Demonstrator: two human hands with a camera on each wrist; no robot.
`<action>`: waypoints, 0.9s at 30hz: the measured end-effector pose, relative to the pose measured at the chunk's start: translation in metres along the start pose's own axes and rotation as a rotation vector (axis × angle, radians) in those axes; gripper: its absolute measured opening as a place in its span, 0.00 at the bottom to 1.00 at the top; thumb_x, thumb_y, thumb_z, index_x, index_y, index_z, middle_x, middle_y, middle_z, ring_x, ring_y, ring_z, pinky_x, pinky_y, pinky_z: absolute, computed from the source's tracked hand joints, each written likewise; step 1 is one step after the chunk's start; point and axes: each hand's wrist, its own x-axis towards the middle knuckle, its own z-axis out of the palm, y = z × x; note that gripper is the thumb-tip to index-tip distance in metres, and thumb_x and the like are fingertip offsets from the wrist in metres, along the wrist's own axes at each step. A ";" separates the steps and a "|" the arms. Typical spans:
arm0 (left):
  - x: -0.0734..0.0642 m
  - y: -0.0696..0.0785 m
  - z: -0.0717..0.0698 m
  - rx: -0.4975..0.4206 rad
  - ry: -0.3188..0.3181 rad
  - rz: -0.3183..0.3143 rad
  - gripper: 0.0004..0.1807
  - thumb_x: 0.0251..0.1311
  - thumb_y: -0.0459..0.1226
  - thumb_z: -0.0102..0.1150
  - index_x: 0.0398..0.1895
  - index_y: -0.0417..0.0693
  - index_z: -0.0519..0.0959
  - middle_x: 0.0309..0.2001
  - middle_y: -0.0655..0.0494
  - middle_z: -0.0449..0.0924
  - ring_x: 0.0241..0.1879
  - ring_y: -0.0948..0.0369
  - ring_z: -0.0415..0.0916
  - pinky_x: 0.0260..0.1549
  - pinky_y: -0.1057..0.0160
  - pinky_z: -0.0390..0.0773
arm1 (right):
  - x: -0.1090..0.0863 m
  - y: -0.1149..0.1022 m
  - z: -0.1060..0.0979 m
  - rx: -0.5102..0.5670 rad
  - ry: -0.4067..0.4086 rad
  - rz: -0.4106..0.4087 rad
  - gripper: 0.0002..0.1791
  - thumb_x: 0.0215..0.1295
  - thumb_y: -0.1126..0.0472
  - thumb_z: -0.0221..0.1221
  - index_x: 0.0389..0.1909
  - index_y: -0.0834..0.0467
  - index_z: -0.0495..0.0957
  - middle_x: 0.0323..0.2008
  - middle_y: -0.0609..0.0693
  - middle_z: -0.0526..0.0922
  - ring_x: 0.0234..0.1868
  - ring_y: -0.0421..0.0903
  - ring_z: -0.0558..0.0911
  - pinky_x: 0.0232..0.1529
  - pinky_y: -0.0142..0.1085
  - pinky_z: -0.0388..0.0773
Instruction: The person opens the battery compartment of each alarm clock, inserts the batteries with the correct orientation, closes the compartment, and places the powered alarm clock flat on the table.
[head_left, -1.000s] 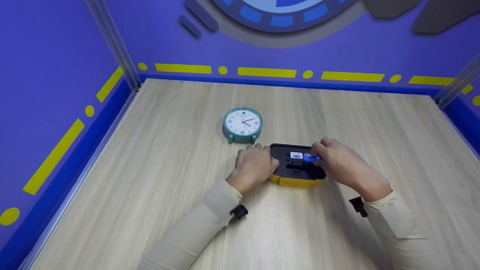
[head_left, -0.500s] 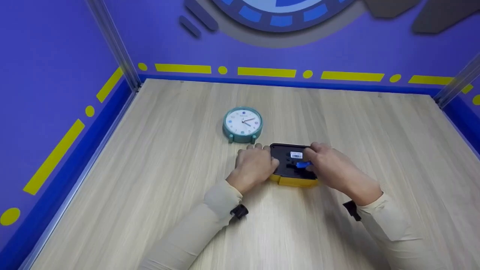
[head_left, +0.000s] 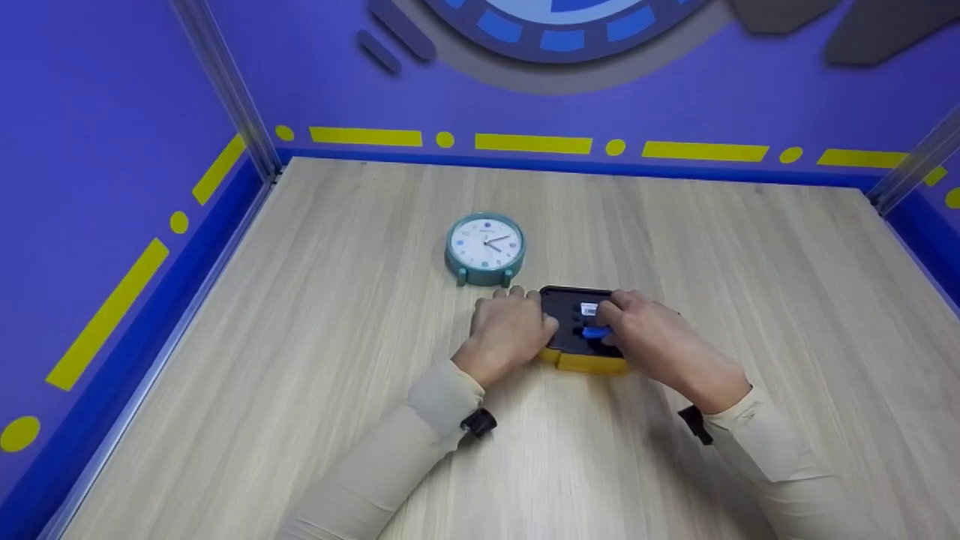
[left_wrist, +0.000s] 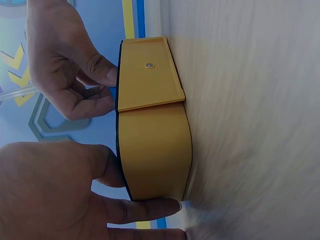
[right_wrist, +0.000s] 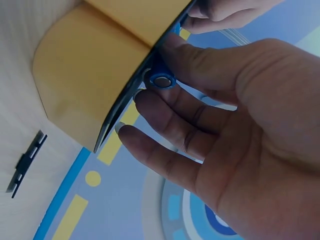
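A yellow case (head_left: pixel 589 365) with a black back panel (head_left: pixel 559 304) facing up lies on the table. My left hand (head_left: pixel 508 330) grips its left end, thumb at the black panel's edge and fingers along the yellow side (left_wrist: pixel 155 160). Over the panel, my right hand (head_left: pixel 652 341) pinches a blue battery (head_left: pixel 595 332) between thumb and fingers. In the right wrist view the battery's round metal end (right_wrist: pixel 161 81) shows right at the panel, where its far end is hidden. A white label (head_left: pixel 589 308) is partly covered by the right fingers.
A round teal clock (head_left: pixel 486 244) with a white face lies behind the left hand. On the table beyond the case, a small black slotted strip (right_wrist: pixel 26 164) shows in the right wrist view. Blue walls (head_left: pixel 525 112) close off the table's back and sides.
The right hand has moved left and slightly down over the panel with the blue battery, covering more of the label. My left hand and the case have stayed in place.
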 end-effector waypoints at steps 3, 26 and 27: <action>0.000 0.000 -0.001 0.022 -0.007 -0.003 0.27 0.80 0.53 0.44 0.65 0.45 0.79 0.52 0.50 0.81 0.47 0.53 0.78 0.46 0.47 0.81 | 0.000 -0.001 0.001 -0.005 -0.001 -0.008 0.14 0.59 0.70 0.76 0.38 0.64 0.79 0.35 0.57 0.79 0.35 0.53 0.78 0.38 0.48 0.82; 0.002 0.001 -0.001 0.040 -0.023 -0.011 0.29 0.80 0.54 0.43 0.68 0.46 0.78 0.55 0.49 0.80 0.50 0.52 0.78 0.50 0.46 0.80 | 0.002 -0.007 0.006 0.005 0.004 -0.032 0.06 0.66 0.76 0.66 0.38 0.66 0.79 0.32 0.57 0.76 0.34 0.56 0.78 0.36 0.47 0.81; 0.002 0.001 -0.001 0.039 -0.022 -0.011 0.29 0.80 0.54 0.43 0.68 0.46 0.78 0.55 0.49 0.80 0.50 0.52 0.78 0.50 0.46 0.80 | 0.002 -0.007 0.007 0.005 0.007 -0.035 0.06 0.66 0.76 0.66 0.38 0.66 0.79 0.32 0.57 0.76 0.34 0.56 0.78 0.36 0.47 0.81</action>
